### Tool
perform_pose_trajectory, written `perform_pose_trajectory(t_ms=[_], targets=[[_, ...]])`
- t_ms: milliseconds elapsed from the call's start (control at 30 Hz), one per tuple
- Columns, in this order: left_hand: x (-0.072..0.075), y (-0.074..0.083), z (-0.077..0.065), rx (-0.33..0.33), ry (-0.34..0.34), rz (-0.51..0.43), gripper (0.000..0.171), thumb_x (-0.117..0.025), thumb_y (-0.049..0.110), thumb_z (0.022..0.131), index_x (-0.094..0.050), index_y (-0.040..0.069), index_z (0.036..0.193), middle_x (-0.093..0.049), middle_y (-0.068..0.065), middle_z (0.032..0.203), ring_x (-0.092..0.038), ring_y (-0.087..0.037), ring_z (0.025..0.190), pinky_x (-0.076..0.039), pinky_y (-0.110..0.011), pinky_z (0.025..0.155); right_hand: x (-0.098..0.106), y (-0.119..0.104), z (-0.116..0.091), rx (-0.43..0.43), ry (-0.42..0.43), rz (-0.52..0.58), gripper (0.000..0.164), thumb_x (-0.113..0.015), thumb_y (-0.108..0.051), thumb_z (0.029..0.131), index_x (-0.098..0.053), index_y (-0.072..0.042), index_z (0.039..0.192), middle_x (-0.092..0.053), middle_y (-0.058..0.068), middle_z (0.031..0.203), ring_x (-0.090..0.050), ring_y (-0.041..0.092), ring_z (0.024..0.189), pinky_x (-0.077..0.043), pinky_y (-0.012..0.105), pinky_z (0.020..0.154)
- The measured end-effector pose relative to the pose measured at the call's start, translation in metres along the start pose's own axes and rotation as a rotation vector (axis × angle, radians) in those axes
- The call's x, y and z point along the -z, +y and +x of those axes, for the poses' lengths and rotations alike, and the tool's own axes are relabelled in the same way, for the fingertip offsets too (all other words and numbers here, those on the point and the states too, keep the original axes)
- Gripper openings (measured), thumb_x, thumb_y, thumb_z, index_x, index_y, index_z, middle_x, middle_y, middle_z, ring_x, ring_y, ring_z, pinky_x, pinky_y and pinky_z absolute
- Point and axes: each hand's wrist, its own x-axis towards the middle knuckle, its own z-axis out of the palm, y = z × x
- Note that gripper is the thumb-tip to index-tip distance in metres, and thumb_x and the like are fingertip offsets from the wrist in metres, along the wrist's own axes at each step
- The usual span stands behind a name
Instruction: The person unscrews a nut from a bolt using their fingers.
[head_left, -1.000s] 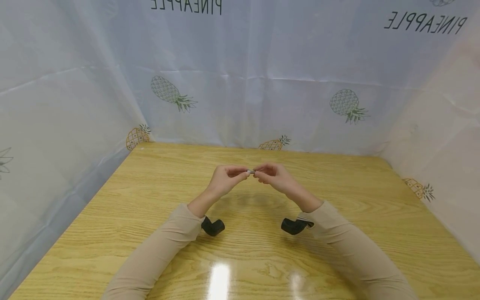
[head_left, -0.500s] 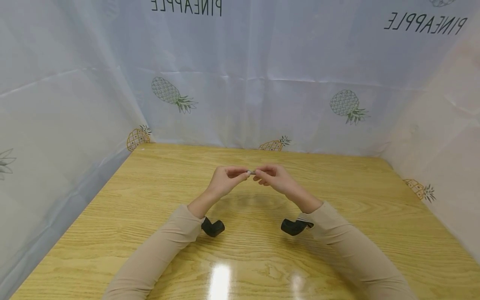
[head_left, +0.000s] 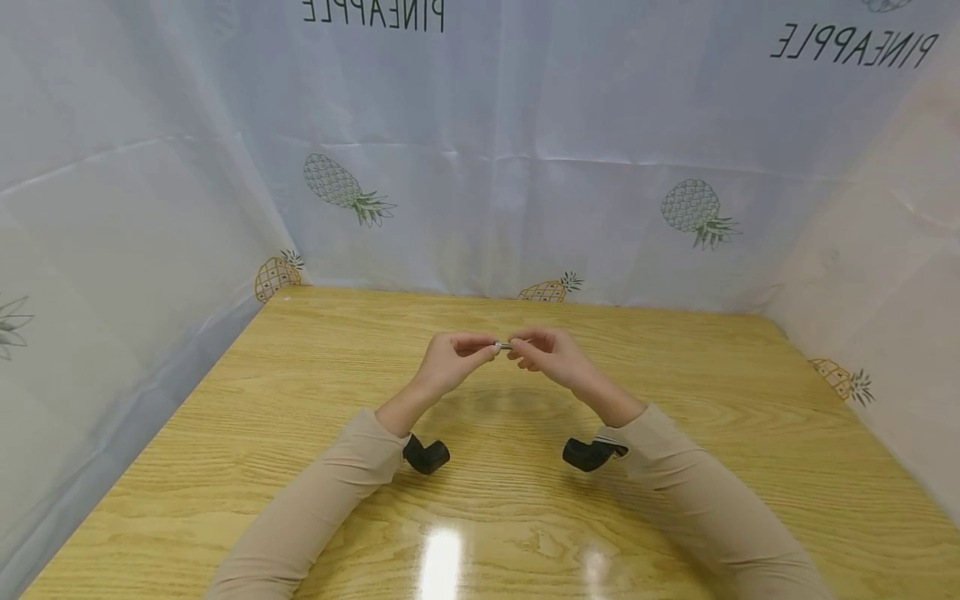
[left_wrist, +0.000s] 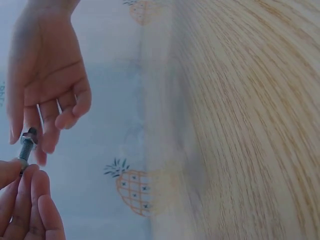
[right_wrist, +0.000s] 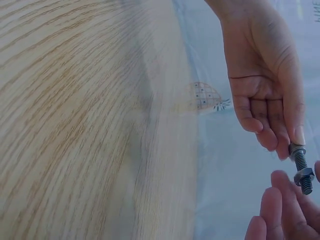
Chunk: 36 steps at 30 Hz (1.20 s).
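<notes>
Above the middle of the table, my left hand (head_left: 448, 358) pinches the head end of a small metal bolt (head_left: 504, 345) between thumb and fingers. The bolt's threaded shank (right_wrist: 300, 161) points toward my right hand (head_left: 553, 357). Near the free end of the shank sits a hex nut (right_wrist: 303, 176), with a short length of thread sticking out past it. My right fingers (left_wrist: 49, 125) extend loosely beside and behind the nut. In the left wrist view the right thumb stands slightly off the nut, with a narrow gap between. The bolt head is mostly hidden by the left fingertips.
A glossy wood-grain table (head_left: 495, 517) lies beneath both hands. White curtains (head_left: 480, 217) with pineapple prints hang behind it and at both sides. Black curved wrist mounts (head_left: 426, 455) jut inward from under the sleeves.
My right thumb and fingers have shifted slightly around the nut end of the bolt. My left hand keeps its grip, and both forearms stay in place.
</notes>
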Motion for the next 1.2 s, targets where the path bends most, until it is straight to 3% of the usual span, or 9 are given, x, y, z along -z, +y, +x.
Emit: perform_pose_trajectory(t_ms=[100, 400, 700, 1000, 1200], targets=[[-0.0002, -0.0005, 0.0003, 0.005, 0.005, 0.009, 0.027, -0.066, 0.023, 0.088, -0.07, 0.009, 0.111, -0.07, -0.011, 0.11, -0.067, -0.02, 0.099, -0.054, -0.035, 0.087, 0.0, -0.0002, 0.0003, -0.021, -0.009, 0.002, 0.038, -0.05, -0.031, 0.097, -0.058, -0.004, 0.122, -0.065, 0.018, 0.113, -0.06, 0.035, 0.104, -0.048, 0.048, 0.094], [0.0004, -0.002, 0.0014, 0.003, 0.0, -0.003, 0.027, -0.066, 0.023, 0.088, -0.07, 0.008, 0.11, -0.07, -0.012, 0.109, -0.067, -0.022, 0.099, -0.054, -0.035, 0.088, -0.001, 0.0002, -0.0012, 0.0, 0.025, 0.001, 0.038, -0.06, -0.023, 0.092, -0.055, -0.005, 0.124, -0.058, 0.017, 0.122, -0.058, 0.032, 0.11, -0.045, 0.051, 0.096], [0.0002, 0.0004, 0.0001, 0.028, 0.008, 0.002, 0.032, -0.066, 0.024, 0.088, -0.068, 0.006, 0.115, -0.068, -0.014, 0.114, -0.066, -0.026, 0.104, -0.053, -0.038, 0.09, -0.0019, 0.0007, 0.0009, -0.014, 0.006, 0.005, 0.04, -0.051, -0.032, 0.097, -0.058, -0.003, 0.123, -0.065, 0.019, 0.115, -0.058, 0.038, 0.108, -0.047, 0.049, 0.096], [0.0005, -0.0014, 0.0011, 0.0, 0.003, -0.005, 0.028, -0.066, 0.022, 0.088, -0.069, 0.007, 0.111, -0.069, -0.014, 0.11, -0.067, -0.023, 0.099, -0.054, -0.035, 0.088, -0.0019, 0.0013, 0.0002, 0.008, 0.049, 0.022, 0.037, -0.063, -0.019, 0.09, -0.056, -0.004, 0.123, -0.057, 0.016, 0.123, -0.059, 0.03, 0.108, -0.047, 0.048, 0.095], [0.0, -0.0013, 0.0008, -0.002, 0.001, 0.005, 0.027, -0.065, 0.023, 0.088, -0.07, 0.009, 0.111, -0.07, -0.012, 0.11, -0.067, -0.022, 0.1, -0.053, -0.036, 0.088, -0.0019, 0.0003, 0.0006, -0.027, 0.001, 0.009, 0.041, -0.054, -0.032, 0.095, -0.054, -0.007, 0.127, -0.061, 0.016, 0.12, -0.058, 0.035, 0.108, -0.047, 0.05, 0.095]])
